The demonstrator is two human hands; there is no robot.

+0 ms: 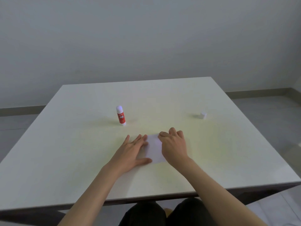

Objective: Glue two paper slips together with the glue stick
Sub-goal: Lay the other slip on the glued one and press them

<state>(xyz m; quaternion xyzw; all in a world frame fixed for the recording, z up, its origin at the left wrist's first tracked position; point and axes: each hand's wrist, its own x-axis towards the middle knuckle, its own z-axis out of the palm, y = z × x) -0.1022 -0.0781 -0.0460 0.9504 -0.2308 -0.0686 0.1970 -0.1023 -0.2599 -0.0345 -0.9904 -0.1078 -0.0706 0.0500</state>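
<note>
both hands rest on the white paper (154, 148) near the front middle of the table (65, 144). left hand (133, 150) lies flat, fingers spread and released, pinning the paper's left edge, thumb along its near edge. right hand (173, 145) has fingers curled down onto the far right corner, pressing or pinching; cannot tell which. only one white patch is visible, so cannot tell whether it is two slips stacked or one. glue stick (120, 115) stands upright, well apart behind the left hand, with its cap (203, 115) lying off to the right, so it is open. judgement: glue likely applied, slips being pressed together; recapping remains.
</note>
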